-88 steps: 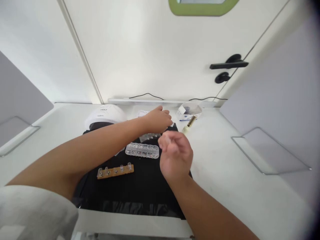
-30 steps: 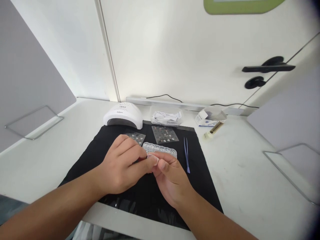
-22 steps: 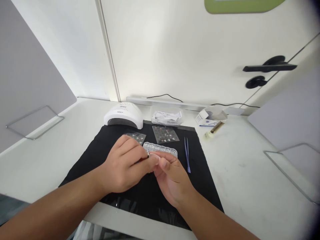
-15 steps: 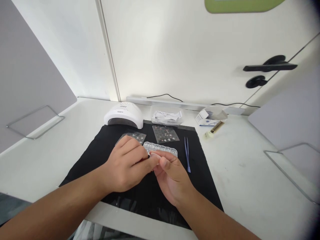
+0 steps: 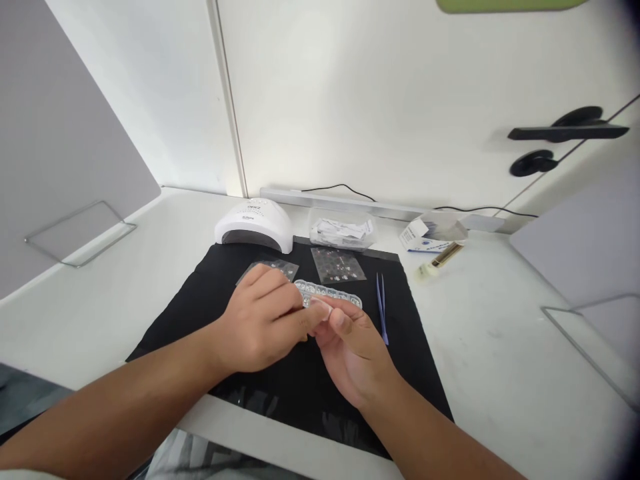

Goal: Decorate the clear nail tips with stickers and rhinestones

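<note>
My left hand and my right hand meet above the black mat. Between their fingertips is a small white piece, thin and pale like a wipe or pad; its exact kind I cannot make out. My left thumb presses on it, while the right thumb and fingers pinch it from the other side. Just behind the fingers lies a clear compartment case of tiny shiny bits, partly hidden by both hands. To the right of my right hand rest blue tweezers.
A white nail lamp stands at the mat's back left. Two clear sheets with small decorations, one a sticker sheet, lie on the mat. Behind are a clear tub of papers, an opened small box and a gold-handled brush.
The camera view has shifted, so the whole scene sits a little further right. Both hands stay together, and more of the white piece shows between the fingertips.
</note>
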A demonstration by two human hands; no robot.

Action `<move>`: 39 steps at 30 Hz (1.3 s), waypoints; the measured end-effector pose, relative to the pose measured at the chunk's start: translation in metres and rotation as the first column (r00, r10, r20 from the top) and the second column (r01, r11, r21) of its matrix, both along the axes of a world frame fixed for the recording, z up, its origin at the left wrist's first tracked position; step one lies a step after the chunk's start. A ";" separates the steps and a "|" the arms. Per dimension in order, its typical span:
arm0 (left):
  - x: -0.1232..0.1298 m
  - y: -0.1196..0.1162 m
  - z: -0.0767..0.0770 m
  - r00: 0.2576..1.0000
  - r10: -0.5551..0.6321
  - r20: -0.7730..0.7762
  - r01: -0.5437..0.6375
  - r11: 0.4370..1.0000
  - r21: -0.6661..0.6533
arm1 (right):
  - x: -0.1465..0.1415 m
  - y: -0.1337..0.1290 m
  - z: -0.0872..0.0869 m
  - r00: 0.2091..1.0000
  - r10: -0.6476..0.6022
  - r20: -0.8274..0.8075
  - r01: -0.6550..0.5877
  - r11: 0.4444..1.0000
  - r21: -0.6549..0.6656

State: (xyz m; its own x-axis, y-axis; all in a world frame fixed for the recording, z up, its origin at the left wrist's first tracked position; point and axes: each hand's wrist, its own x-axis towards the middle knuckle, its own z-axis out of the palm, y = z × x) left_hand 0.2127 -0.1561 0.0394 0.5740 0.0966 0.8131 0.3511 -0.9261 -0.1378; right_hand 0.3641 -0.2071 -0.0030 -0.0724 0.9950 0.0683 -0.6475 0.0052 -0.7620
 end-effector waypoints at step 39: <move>-0.001 0.003 -0.004 1.000 0.003 0.015 -0.003 1.000 0.014 | -0.001 0.000 0.002 1.000 0.007 -0.010 -0.007 1.000 -0.014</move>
